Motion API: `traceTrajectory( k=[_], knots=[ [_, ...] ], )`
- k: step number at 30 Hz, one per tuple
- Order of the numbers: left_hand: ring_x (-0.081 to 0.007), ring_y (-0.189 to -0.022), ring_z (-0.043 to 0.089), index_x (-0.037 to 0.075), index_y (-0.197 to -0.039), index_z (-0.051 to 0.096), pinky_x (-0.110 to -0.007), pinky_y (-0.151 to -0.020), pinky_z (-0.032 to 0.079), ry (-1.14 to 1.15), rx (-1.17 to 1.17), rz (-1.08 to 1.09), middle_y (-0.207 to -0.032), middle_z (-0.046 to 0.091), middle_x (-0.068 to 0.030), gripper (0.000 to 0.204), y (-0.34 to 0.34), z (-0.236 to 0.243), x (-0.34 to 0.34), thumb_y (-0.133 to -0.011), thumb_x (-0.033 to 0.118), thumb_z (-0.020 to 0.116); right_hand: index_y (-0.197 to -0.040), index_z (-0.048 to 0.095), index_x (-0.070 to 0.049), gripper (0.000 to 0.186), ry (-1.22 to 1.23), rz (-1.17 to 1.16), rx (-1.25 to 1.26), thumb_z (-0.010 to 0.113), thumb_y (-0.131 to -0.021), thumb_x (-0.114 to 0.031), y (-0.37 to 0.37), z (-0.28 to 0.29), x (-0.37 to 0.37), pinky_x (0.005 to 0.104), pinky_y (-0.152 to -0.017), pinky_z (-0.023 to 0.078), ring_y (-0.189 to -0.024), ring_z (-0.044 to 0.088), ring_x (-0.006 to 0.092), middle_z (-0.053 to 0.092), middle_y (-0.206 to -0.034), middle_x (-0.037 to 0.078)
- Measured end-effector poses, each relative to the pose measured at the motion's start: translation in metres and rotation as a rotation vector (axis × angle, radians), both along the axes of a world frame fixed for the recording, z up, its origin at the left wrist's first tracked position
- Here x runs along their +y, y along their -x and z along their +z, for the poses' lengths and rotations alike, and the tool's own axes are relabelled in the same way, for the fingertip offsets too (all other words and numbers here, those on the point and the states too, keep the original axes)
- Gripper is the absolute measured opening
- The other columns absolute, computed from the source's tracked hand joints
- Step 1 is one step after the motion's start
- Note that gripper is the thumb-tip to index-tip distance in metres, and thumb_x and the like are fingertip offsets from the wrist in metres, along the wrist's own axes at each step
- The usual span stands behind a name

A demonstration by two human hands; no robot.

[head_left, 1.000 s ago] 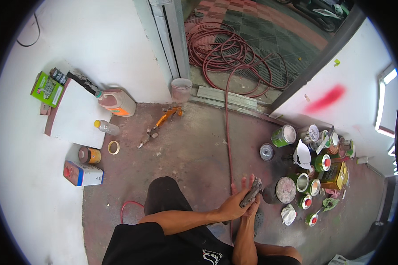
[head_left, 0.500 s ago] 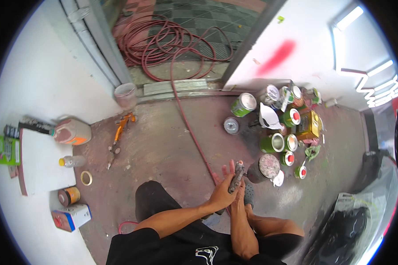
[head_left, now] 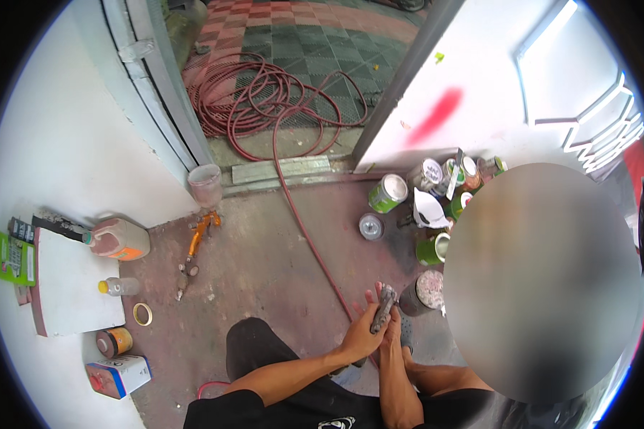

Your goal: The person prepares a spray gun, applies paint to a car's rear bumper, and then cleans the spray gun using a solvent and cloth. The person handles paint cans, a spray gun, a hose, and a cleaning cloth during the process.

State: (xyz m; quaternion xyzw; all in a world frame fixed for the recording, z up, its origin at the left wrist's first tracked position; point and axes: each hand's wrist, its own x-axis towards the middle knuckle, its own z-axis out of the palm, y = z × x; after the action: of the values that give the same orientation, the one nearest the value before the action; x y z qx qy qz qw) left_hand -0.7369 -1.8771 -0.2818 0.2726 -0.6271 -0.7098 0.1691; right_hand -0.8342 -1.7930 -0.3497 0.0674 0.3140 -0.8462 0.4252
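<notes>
Both hands are on a grey, paint-crusted metal tool [head_left: 383, 309], long and narrow; its exact kind is hard to make out. My left hand [head_left: 362, 334] wraps round it from the left. My right hand [head_left: 392, 330] is closed under and beside it, partly hidden by the tool and my left hand. Just right of the tool's upper end is a dark cylindrical can [head_left: 412, 297] with a speckled pinkish-white top; whether they touch I cannot tell. A red hose [head_left: 315, 250] runs over the floor from the doorway to beside my hands.
Paint cans [head_left: 388, 193] and a white paper cup [head_left: 428, 209] crowd the right. A round blurred patch hides the far right. An orange spray gun [head_left: 199, 239] lies left, near a pinkish bucket [head_left: 205, 186], jug [head_left: 122, 239], bottle [head_left: 119, 287] and tape roll [head_left: 142, 314].
The view has tilted up a little, so the floor things sit lower in it. A blurred patch now covers the right side. Both hands keep their grip on the tool.
</notes>
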Motion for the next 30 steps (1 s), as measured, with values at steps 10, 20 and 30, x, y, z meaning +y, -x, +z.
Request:
traceTrajectory(
  k=[10, 20, 30],
  knots=[
    [-0.0519, -0.106, 0.073, 0.007, -0.142, 0.058, -0.054, -0.085, 0.056, -0.089, 0.002, 0.011, -0.112, 0.074, -0.0289, 0.043, -0.019, 0.008, -0.009, -0.11, 0.036, 0.063, -0.157, 0.053, -0.02, 0.049, -0.119, 0.039, 0.043, 0.057, -0.113, -0.041, 0.005, -0.033, 0.007, 0.0728, -0.114, 0.049, -0.14, 0.061, 0.0331, 0.055, -0.164, 0.004],
    [-0.0435, -0.1, 0.075, 0.005, -0.134, 0.063, -0.05, -0.086, 0.057, 0.008, 0.102, 0.089, -0.108, 0.074, -0.0232, 0.038, 0.011, 0.005, -0.025, -0.107, 0.03, 0.07, -0.142, 0.067, -0.015, 0.036, -0.801, 0.329, 0.374, 0.056, -0.112, -0.032, 0.037, 0.011, 0.006, 0.0563, -0.1, 0.058, -0.121, 0.071, 0.0318, 0.076, -0.129, 0.012],
    [-0.0208, -0.089, 0.064, -0.003, -0.133, 0.064, -0.038, -0.082, 0.053, 0.203, 0.017, -0.091, -0.1, 0.07, -0.0112, 0.04, 0.011, -0.011, -0.039, -0.109, 0.028, 0.07, -0.105, 0.074, -0.009, 0.018, -0.996, 1.241, 1.906, 0.07, -0.094, -0.022, -0.054, 0.227, 0.035, 0.0516, -0.096, 0.05, -0.111, 0.071, 0.0298, 0.076, -0.096, 0.009]
  ],
)
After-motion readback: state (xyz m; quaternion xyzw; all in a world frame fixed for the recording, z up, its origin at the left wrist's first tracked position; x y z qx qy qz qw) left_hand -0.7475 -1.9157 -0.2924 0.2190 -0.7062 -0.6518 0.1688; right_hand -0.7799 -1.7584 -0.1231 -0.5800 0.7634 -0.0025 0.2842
